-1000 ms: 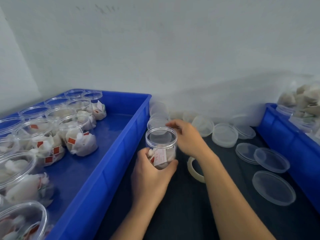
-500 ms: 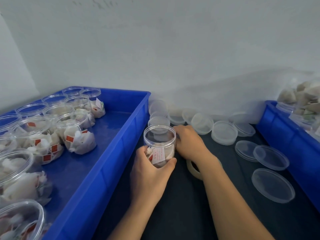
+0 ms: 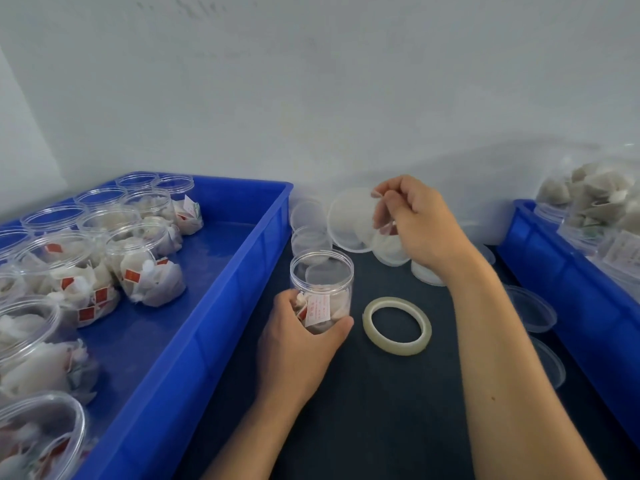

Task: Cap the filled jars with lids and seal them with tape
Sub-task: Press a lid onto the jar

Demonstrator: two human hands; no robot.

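Left crate (image 3: 221,306): holds many filled jars, all uncapped; none taped.
Left hand (image 3: 298,341): fingers wrapped round the jar in work (image 3: 322,289), upright on the dark mat, mouth open.
Tape roll (image 3: 397,325): flat on the mat just beside that jar, untouched.
Right hand (image 3: 415,223): pinches a clear lid (image 3: 349,220), raised behind the jar, not seated.
Loose lids (image 3: 530,308): lying at right.
Progress: early; capping and sealing outstanding.
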